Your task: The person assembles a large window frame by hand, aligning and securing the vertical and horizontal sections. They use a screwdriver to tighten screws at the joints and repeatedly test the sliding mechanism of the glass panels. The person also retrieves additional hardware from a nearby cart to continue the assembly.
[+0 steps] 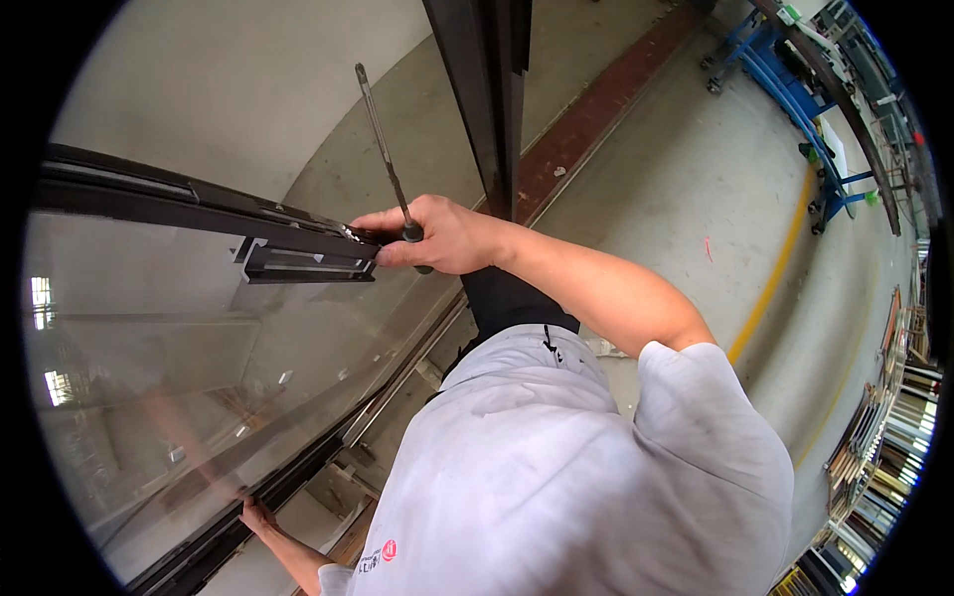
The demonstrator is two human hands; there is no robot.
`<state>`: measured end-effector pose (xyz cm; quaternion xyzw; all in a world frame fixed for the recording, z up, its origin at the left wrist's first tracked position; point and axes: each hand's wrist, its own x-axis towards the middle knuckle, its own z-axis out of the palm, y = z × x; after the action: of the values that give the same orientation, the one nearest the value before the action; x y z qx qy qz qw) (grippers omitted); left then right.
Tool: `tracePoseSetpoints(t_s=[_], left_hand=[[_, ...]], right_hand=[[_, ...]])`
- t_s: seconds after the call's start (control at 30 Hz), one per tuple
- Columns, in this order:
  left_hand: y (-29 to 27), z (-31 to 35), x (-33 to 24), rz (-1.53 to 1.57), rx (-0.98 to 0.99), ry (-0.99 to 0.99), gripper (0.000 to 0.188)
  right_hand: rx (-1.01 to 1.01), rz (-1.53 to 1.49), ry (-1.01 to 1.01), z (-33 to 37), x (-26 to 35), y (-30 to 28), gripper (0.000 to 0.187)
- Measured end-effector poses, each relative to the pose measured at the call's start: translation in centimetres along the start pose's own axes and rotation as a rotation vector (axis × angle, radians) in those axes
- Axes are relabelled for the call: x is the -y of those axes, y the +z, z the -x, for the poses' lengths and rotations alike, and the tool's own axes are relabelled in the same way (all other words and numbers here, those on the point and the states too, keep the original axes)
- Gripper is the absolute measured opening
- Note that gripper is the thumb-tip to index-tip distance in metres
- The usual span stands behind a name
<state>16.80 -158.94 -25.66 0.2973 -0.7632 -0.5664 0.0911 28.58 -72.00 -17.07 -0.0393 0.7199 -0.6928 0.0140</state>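
My right hand (447, 236) is closed around the handle of a screwdriver (381, 134), whose long metal shaft points up and away. The thumb and forefinger of that same hand rest on the end of a dark metal rail (214, 204) running to the left. Beneath the rail's end sits a short dark slotted profile piece (308, 263), close to my thumb. At the lower left, my left hand (256, 512) grips the dark edge bar of a large glazed frame (298, 475). The glass pane (199, 343) between them shows reflections; part of the left fingers is hidden by the bar.
A dark upright post (487, 89) stands just beyond my right hand. A blue wheeled cart (780, 84) is at the far right, past a yellow floor line (770, 288). Stacked long profiles (874, 427) lie along the right side.
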Motion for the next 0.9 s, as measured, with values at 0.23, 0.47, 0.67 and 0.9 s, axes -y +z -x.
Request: tracePoseSetpoints(t_s=[0.23,0.47,0.67,0.9], left_hand=[[2.2,1.0,-0.8,-0.008,0.002,-0.022,0.040],[5.3,4.7,-1.9,0.170,0.066,0.047,0.042],[4.6,5.3,0.0,0.155,0.056,0.096,0.058],[4.8,5.1,1.4,0.186,0.007,0.151,0.056]], right_hand=[[-0.022,0.054,0.021,-0.1,0.4,0.2,0.048],[-0.375,0.276,-0.237,3.8,-3.8,3.1,0.050],[-0.511,0.426,0.356,13.1,-13.4,2.3,0.031],[-0.631,0.422,0.898,24.8,-26.8,3.4,0.034]])
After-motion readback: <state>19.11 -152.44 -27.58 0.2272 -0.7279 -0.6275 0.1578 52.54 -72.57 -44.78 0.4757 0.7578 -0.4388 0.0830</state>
